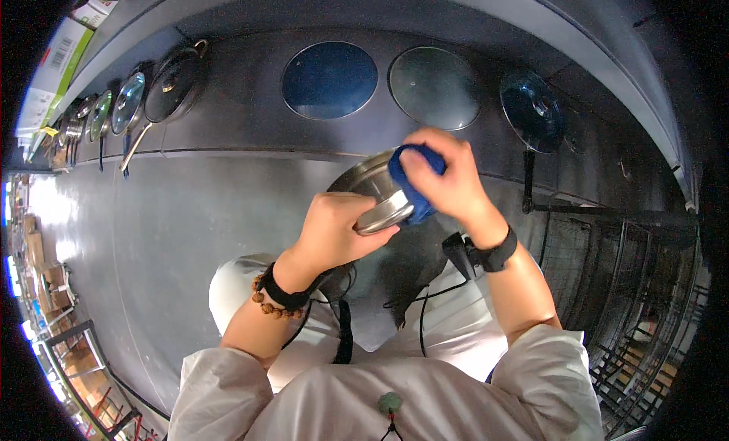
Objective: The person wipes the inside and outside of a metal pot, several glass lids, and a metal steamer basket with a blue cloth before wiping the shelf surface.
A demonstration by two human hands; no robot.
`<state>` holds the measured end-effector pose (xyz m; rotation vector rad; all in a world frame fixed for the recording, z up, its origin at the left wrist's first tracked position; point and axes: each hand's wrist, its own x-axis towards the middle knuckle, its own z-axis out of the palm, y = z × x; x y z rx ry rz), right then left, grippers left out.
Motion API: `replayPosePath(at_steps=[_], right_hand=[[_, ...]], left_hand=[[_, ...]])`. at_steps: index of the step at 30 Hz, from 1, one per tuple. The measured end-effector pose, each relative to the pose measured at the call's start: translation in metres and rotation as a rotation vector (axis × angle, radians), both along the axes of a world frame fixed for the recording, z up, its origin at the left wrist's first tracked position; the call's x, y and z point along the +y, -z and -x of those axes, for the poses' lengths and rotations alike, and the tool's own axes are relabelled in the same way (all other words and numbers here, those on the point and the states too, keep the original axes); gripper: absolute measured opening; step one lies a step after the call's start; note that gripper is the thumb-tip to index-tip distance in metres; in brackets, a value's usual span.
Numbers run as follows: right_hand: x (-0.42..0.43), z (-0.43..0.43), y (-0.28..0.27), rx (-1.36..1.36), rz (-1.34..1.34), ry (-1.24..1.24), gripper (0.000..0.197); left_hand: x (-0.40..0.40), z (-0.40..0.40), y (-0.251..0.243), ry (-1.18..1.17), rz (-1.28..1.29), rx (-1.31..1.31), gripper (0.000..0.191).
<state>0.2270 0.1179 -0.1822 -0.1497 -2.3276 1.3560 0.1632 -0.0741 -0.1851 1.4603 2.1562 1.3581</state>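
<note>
A shiny metal bowl or shallow pan (387,213) is held tilted in the air above my knees. My left hand (336,230) grips its near rim, thumb on the upper side and fingers underneath. Over the right side of the rim lies a dark blue cloth (418,179), pinched against the metal by my right hand (447,173). The bowl's far side and base are partly hidden, and my right hand is slightly blurred.
Along the dark shelf (245,99) ahead stand a lidded pan (171,88), two round glass lids (330,79) and another lidded pan (532,113) with a black handle. Black wire racks (621,270) stand at right. Boxes (54,281) lie far left beyond the grey floor (171,213).
</note>
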Motion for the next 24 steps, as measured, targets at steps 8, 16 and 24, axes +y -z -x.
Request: replayPosePath(at_steps=[8,16,24], right_hand=[[-0.017,-0.001,0.020,0.176,0.016,0.342,0.021],[-0.019,0.003,0.011,0.165,-0.100,0.230,0.030],[-0.018,0.000,0.019,0.137,0.397,0.364,0.031]], left_hand=[[0.003,-0.003,0.008,-0.178,0.044,-0.209,0.031],[0.004,-0.004,0.009,-0.179,0.080,-0.446,0.029],[-0.003,0.011,-0.013,-0.243,-0.246,-1.029,0.039]])
